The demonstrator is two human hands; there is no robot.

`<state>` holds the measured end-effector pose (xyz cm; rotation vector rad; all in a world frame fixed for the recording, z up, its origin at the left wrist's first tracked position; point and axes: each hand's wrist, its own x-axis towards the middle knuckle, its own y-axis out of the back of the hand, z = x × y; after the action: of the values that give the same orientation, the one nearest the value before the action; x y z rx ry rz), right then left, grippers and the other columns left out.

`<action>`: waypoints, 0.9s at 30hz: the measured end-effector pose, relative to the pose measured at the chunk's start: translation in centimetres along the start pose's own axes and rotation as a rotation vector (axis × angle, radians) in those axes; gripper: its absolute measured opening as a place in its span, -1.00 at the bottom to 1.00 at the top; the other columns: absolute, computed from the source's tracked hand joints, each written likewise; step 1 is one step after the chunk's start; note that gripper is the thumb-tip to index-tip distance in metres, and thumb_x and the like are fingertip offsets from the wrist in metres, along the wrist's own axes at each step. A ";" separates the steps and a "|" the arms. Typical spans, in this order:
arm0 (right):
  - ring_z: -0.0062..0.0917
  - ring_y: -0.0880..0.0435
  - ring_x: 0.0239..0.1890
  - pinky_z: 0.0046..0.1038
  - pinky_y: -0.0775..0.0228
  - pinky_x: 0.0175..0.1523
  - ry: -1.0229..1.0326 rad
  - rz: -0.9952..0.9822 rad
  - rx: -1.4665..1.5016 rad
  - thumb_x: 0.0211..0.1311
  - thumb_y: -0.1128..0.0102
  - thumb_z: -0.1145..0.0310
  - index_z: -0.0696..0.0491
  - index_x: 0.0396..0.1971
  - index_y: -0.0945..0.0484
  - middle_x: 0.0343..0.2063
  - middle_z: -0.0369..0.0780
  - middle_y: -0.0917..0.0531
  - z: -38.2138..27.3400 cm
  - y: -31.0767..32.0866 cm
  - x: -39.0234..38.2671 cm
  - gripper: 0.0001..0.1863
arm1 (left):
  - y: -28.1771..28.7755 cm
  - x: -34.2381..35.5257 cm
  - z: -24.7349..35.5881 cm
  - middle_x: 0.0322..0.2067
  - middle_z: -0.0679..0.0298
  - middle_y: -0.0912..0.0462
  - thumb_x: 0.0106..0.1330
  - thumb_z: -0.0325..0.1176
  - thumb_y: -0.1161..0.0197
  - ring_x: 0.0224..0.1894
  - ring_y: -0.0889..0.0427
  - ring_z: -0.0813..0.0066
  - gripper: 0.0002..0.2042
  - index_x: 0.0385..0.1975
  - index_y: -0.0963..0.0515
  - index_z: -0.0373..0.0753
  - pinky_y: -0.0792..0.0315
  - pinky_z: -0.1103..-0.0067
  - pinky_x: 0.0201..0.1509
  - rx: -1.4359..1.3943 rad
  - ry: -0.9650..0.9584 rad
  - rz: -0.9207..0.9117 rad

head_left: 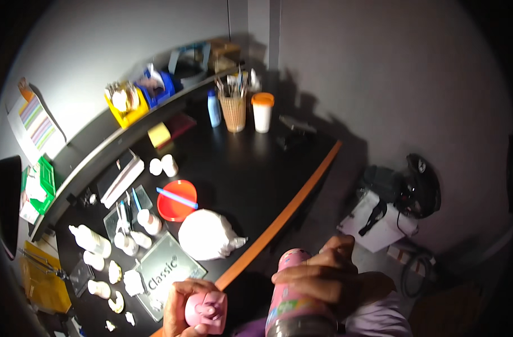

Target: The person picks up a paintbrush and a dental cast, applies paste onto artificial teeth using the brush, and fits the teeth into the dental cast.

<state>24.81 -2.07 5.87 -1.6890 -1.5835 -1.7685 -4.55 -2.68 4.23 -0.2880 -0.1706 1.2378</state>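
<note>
Gripping the pink bottle (pixel 294 310), the right hand (pixel 324 281) curls around it while the left hand (pixel 176 306), left of the bottle, pinches the pink cap (pixel 208 312), already off and not reseated.

Bowl (pixel 169 212) on desk (pixel 239 177), stick (pixel 178 198) across top; bundle (pixel 204 236) before bowl, lidded cup (pixel 262 116) behind right; cap (pixel 206 312) in front, flask (pixel 293 310) front right.

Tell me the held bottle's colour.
Mostly pink with multicoloured patches; the bottle shows best in the head view.
</note>
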 end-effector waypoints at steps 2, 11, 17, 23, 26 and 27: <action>-0.59 -0.61 -0.42 -0.30 -0.21 0.00 -0.112 0.017 0.022 0.13 -0.54 -0.17 0.01 -0.10 -0.63 -0.18 -0.28 -0.85 0.6 -0.7 -1.5 -0.41 | -2.8 1.0 0.1 0.15 0.04 -0.53 0.13 0.08 -0.62 0.11 -0.61 0.17 -0.10 0.33 -0.33 -0.35 -0.47 0.33 0.27 0.053 -0.074 -0.041; -0.38 -0.54 -0.20 -0.17 -0.19 0.05 -0.491 -0.173 -0.011 0.11 -0.40 -0.35 -0.08 -0.03 -0.59 -0.32 -0.31 -0.58 2.2 -4.0 -10.6 -0.32 | -7.6 6.3 -2.2 -0.15 0.05 -0.54 0.23 -0.09 -0.59 -0.17 -0.72 0.19 -0.41 0.16 -0.60 -0.32 -0.70 0.34 -0.09 1.051 -0.374 -0.318; -0.20 -0.68 -0.26 -0.20 -0.51 -0.16 -0.294 -0.333 0.373 -0.13 -0.63 0.00 0.11 0.04 -0.56 -0.17 -0.09 -0.67 5.0 -2.9 -12.8 -0.25 | -5.5 9.0 -2.9 0.58 -0.28 -0.01 0.07 -0.39 -0.46 0.65 0.06 -0.27 -0.18 0.47 -0.42 -0.19 -0.09 -0.05 0.59 0.633 -0.558 -0.999; -0.23 -0.70 -0.23 -0.24 -0.53 -0.14 -0.421 -0.457 0.634 -0.15 -0.63 0.03 0.13 0.03 -0.56 -0.15 -0.08 -0.68 5.0 -2.6 -12.3 -0.25 | -10.4 6.3 -6.3 -0.06 -0.08 -0.55 0.27 -0.17 -0.53 -0.04 -0.61 -0.03 -0.54 -0.01 -0.61 -0.40 -0.57 0.30 0.01 0.654 -0.599 -0.148; -0.24 -0.71 -0.22 -0.25 -0.53 -0.12 -0.475 -0.479 0.720 -0.16 -0.63 0.05 0.14 0.03 -0.56 -0.14 -0.07 -0.69 4.5 -2.6 -12.3 -0.25 | -10.0 7.1 -7.8 -0.14 0.04 -0.63 0.18 -0.39 -0.49 -0.06 -0.67 0.04 -0.74 -0.17 -0.69 -0.34 -0.58 0.30 0.01 0.290 -0.718 -0.482; -0.25 -0.71 -0.22 -0.26 -0.54 -0.12 -0.490 -0.486 0.743 -0.16 -0.63 0.05 0.15 0.03 -0.56 -0.13 -0.07 -0.69 4.4 -2.5 -12.2 -0.25 | -9.8 7.3 -7.7 -0.16 0.05 -0.64 0.16 -0.46 -0.45 -0.06 -0.68 0.05 -0.79 -0.21 -0.70 -0.31 -0.58 0.29 0.02 0.171 -0.743 -0.676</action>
<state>29.28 -3.56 -6.52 -1.4698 -2.6002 -0.6956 8.82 0.41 -0.29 0.3748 -0.7337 0.6259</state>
